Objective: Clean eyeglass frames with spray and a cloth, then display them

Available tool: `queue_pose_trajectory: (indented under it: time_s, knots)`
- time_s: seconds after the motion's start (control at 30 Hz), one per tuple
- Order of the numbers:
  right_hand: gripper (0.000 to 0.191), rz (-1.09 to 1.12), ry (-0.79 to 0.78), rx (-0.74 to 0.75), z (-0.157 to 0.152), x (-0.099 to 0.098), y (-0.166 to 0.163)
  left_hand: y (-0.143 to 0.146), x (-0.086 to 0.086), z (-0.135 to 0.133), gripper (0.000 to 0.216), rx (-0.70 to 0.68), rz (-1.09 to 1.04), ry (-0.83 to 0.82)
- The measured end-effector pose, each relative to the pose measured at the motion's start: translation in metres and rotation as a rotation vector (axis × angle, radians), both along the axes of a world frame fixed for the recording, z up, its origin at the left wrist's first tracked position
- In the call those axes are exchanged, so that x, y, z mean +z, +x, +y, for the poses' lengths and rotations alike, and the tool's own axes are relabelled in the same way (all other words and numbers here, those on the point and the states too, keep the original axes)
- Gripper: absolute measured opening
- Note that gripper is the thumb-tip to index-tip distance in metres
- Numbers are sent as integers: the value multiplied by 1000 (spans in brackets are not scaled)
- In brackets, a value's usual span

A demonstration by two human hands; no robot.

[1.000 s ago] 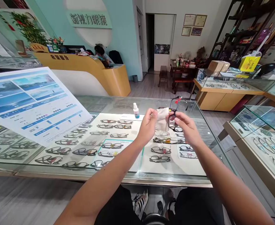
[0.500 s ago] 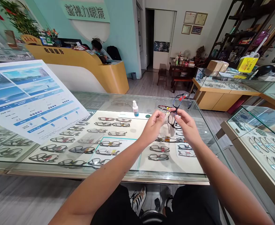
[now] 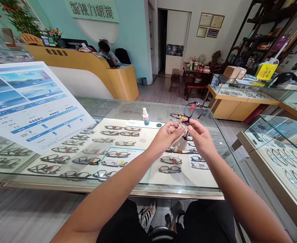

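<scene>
Above the glass counter, my right hand grips a pair of dark-framed glasses, held on end with one lens up and a reddish mark on it. My left hand pinches a pale beige cloth against the lower lens, which is mostly covered by cloth and fingers. Both hands are closed and nearly touch. Left of them, a small white spray bottle with a blue lower label stands upright on the counter. Another pair of glasses with a red-and-dark frame lies just beyond my hands.
The glass display counter holds rows of glasses under its top. A printed sheet stands up at the left. More display cases are on the right. Behind, a person sits at a yellow reception desk.
My left hand has brought the cloth up onto the lower lens, which showed more plainly before. The cloth hung lower earlier. The view has shifted slightly.
</scene>
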State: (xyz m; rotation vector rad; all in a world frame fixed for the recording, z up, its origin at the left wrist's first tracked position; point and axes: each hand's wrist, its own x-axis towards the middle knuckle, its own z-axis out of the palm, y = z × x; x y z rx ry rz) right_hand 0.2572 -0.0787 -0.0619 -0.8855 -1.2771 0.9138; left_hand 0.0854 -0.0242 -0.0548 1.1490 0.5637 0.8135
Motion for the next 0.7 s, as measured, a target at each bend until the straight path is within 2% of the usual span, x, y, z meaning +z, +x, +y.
queue_pose_trajectory:
  time_s: [0.13,0.27,0.47,0.7]
  knots:
    - [36,5,2,7,-3,3,-1,-4,-1,4,66,-90,109,109]
    - [40,-26,-8,-7,-5,5,-2,-3,-2,4,60,-130,40,199]
    - [40,-57,7,3,-5,6,-2,-2,-3,4,63,-136,7,215]
    - [35,33,-26,82,-7,9,-1,-5,-2,8,61,-220,1,217]
